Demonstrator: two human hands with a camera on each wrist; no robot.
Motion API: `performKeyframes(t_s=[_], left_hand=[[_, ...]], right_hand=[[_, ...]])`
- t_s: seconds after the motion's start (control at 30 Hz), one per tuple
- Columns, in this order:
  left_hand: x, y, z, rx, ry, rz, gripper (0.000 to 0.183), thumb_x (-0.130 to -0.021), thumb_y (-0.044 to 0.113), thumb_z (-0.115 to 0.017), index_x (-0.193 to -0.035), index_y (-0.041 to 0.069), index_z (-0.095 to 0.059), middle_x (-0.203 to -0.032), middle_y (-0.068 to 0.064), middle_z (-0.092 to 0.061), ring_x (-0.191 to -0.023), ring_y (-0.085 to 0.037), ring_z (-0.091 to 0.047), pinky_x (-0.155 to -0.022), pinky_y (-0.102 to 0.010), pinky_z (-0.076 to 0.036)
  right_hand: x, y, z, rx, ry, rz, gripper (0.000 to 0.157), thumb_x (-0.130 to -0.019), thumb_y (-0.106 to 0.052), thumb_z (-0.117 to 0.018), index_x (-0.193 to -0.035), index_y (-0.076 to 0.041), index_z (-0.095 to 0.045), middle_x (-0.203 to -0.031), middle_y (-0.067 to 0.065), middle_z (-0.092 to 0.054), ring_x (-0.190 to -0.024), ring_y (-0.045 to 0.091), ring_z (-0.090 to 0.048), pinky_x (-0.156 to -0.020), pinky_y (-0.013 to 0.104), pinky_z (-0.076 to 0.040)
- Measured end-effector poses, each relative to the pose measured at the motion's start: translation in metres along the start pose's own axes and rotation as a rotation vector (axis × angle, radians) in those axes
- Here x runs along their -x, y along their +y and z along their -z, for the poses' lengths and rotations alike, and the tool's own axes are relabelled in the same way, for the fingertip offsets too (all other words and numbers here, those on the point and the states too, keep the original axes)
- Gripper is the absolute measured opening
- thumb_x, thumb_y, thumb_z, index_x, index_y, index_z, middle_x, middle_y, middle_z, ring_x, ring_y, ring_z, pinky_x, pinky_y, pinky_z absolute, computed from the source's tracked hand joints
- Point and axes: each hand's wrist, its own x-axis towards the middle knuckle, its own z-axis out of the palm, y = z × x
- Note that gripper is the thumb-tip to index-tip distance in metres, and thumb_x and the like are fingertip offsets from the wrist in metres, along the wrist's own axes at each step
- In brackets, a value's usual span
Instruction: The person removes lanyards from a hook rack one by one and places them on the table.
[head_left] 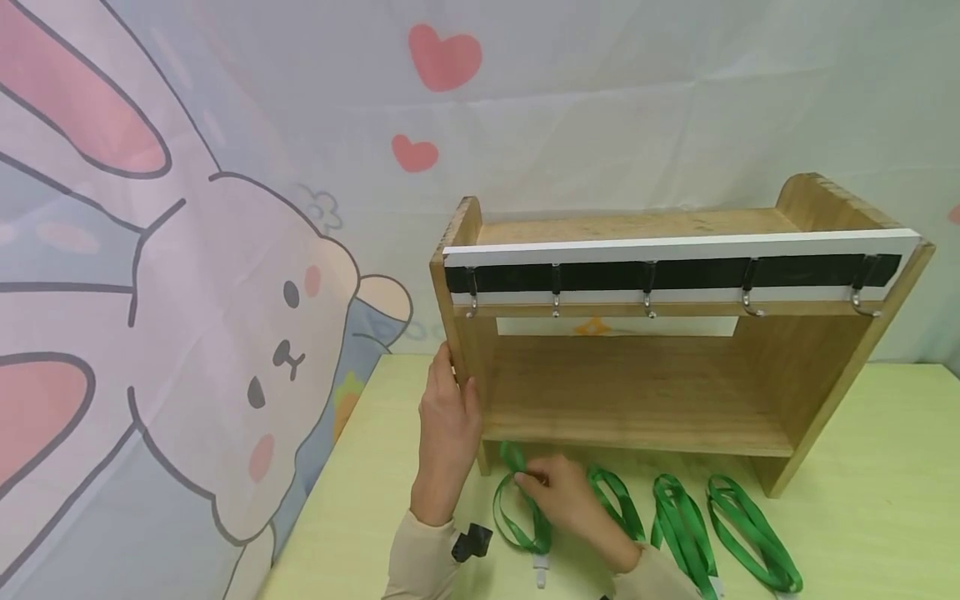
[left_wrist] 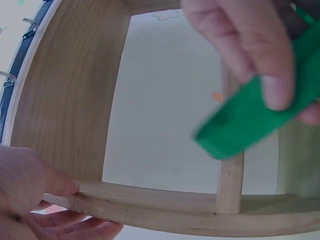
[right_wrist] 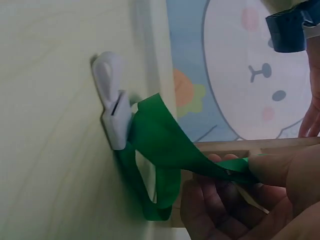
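My left hand (head_left: 448, 429) grips the left side panel of a wooden rack (head_left: 637, 392). In the left wrist view the thumb lies on the panel's inner side and the fingers on its outer side. My right hand (head_left: 568, 498) pinches a green lanyard (right_wrist: 160, 145) between thumb and fingers, in front of the rack's lower left. The lanyard's top end stands raised above the fingers. Its white plastic clip (right_wrist: 114, 102) hangs at the lower end, close to the tabletop; whether it touches is hard to tell.
A black strip (head_left: 600, 277) with several metal hooks (head_left: 648, 292) runs along the rack's upper front; the hooks carry nothing. Three more green lanyards, such as the rightmost one (head_left: 767, 546), lie on the light table (head_left: 345, 467) to the right. A printed cloth (head_left: 600, 108) hangs behind.
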Motion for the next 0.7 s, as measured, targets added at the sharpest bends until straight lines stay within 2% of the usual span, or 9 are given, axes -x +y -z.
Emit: performKeyframes(t_s=[0.07, 0.17, 0.5, 0.7], left_hand=[[0.0, 0.001, 0.0, -0.004, -0.002, 0.004, 0.049, -0.094, -0.011, -0.06, -0.139, -0.013, -0.04, -0.119, -0.029, -0.057, -0.098, -0.04, -0.066, -0.072, -0.046, -0.061], [0.0, 0.001, 0.0, -0.009, -0.006, 0.01, 0.05, -0.094, -0.011, -0.06, -0.14, -0.014, -0.04, -0.12, -0.03, -0.057, -0.098, -0.041, -0.066, -0.072, -0.046, -0.061], [-0.001, 0.002, 0.0, 0.014, -0.005, 0.009, 0.051, -0.094, -0.011, -0.06, -0.14, -0.014, -0.039, -0.124, -0.03, -0.055, -0.105, -0.043, -0.064, -0.078, -0.05, -0.059], [0.0, 0.002, 0.0, 0.011, -0.008, 0.019, 0.05, -0.094, -0.01, -0.06, -0.14, -0.014, -0.04, -0.124, -0.03, -0.055, -0.105, -0.043, -0.064, -0.078, -0.05, -0.06]], right_hand=[[0.0, 0.003, -0.002, 0.007, -0.012, -0.014, 0.04, -0.099, -0.008, -0.063, -0.063, -0.009, -0.047, -0.053, -0.01, -0.035, -0.045, -0.001, -0.029, -0.044, 0.014, -0.025], [0.0, 0.006, -0.003, 0.023, -0.015, -0.033, 0.036, -0.098, -0.006, -0.064, -0.064, -0.008, -0.051, -0.055, -0.009, -0.039, -0.047, 0.001, -0.035, -0.044, 0.015, -0.029], [-0.001, 0.011, -0.009, 0.18, -0.02, -0.061, 0.025, -0.085, 0.006, -0.071, -0.072, -0.009, -0.056, -0.061, -0.006, -0.043, -0.054, 0.008, -0.043, -0.047, 0.021, -0.039], [0.002, 0.01, -0.011, 0.242, -0.028, -0.063, 0.023, -0.085, 0.006, -0.072, -0.075, -0.008, -0.058, -0.063, -0.004, -0.045, -0.056, 0.01, -0.046, -0.047, 0.022, -0.043]])
